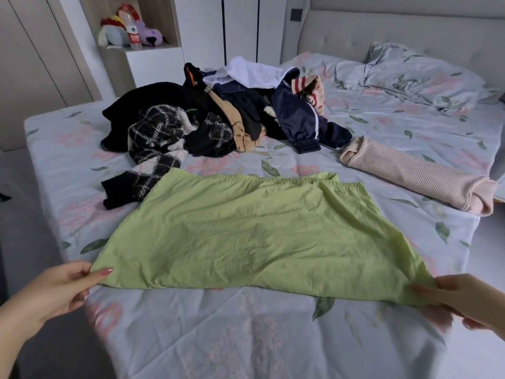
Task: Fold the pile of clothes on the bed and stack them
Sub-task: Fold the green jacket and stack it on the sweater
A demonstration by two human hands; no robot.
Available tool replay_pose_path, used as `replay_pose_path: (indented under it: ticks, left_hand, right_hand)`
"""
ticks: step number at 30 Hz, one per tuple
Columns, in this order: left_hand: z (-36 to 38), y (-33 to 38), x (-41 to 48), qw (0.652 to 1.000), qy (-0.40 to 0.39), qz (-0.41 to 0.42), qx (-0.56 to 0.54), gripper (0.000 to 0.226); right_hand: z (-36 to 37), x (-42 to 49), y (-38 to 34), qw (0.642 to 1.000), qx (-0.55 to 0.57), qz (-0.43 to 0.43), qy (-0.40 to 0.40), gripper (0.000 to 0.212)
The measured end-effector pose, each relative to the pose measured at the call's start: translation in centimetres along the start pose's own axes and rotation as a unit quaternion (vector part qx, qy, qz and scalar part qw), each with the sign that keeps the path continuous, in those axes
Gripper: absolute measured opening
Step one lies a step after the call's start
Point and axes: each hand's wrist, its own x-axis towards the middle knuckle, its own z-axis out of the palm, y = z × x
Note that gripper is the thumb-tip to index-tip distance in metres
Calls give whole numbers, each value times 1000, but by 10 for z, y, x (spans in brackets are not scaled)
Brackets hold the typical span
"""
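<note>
- Two hands at the near edge of the bed (pixel 246 337), one on each near corner of a green garment (pixel 246 236).
- L hand (pixel 58 289): thumb on top, fingers curled under, pinching the garment's near-left corner.
- R hand (pixel 464 302): thumb and fingers closed on the near-right corner; cloth is drawn to a point there.
- Green garment lies spread flat on the floral sheet, elastic edge on the far side, a few creases mid-cloth and a small fold at the far-right corner.
- Unfolded pile of clothes (pixel 218 113) sits beyond it, mid-bed: black items, a white piece (pixel 254 72) on top, a navy jacket (pixel 297 116) w/ white stripes on the right side.
- Black-and-white check knit (pixel 155 138) spills from the pile's left; its sleeve touches the green garment's far-left edge.
- Pink ribbed garment (pixel 418 176) lies folded long and narrow to the right, apart from both pile and green cloth.
- Pillow (pixel 426 75) at the head of the bed, far right.
- Wall niche at far left holds plush toys (pixel 113 36) and a bottle (pixel 133 28).
</note>
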Motion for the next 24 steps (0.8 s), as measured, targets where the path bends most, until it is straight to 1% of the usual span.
replay_pose_path:
  ticks: [1, 3, 6, 7, 9, 11, 13, 15, 18, 19, 22, 24]
  left_hand:
    - [0, 2, -4, 1000, -6, -4, -1, 48]
    - [3, 10, -11, 1000, 2, -4, -9, 46]
    - [12, 23, -23, 998, 37, 9, -41, 20]
    - [15, 26, -26, 998, 43, 8, -51, 19]
    - [20, 31, -31, 997, 35, -3, -69, 16]
    - [22, 34, -32, 996, 15, -11, -89, 12]
    - [21, 34, -32, 995, 17, -5, -103, 18]
    - [22, 32, -29, 993, 39, 5, -107, 15]
    - [26, 27, -25, 993, 67, 16, -96, 10]
    - [28, 25, -23, 993, 72, 16, -92, 10]
    - [29, 23, -19, 993, 81, 10, -85, 14]
    - [27, 24, -16, 995, 81, 0, -63, 16]
  right_hand:
    - [-2, 0, 3, 1000, 2, 7, -12, 49]
    - [-5, 0, 5, 999, 29, 13, -23, 39]
    - [-5, -2, 4, 994, 107, 7, -16, 13]
    - [-4, -2, 3, 990, 136, 5, -22, 9]
    - [-2, -5, 1, 983, 176, 9, -60, 10]
    - [1, -5, -2, 977, 194, 8, -83, 18]
    - [2, -1, -1, 976, 208, -3, -62, 25]
    - [4, 2, 1, 974, 224, -3, -40, 26]
    - [4, 8, 9, 973, 227, -8, -26, 41]
    - [5, 10, 11, 973, 227, -6, -26, 42]
    - [6, 14, 13, 978, 209, -4, -23, 40]
    - [5, 14, 11, 986, 167, 2, -9, 37]
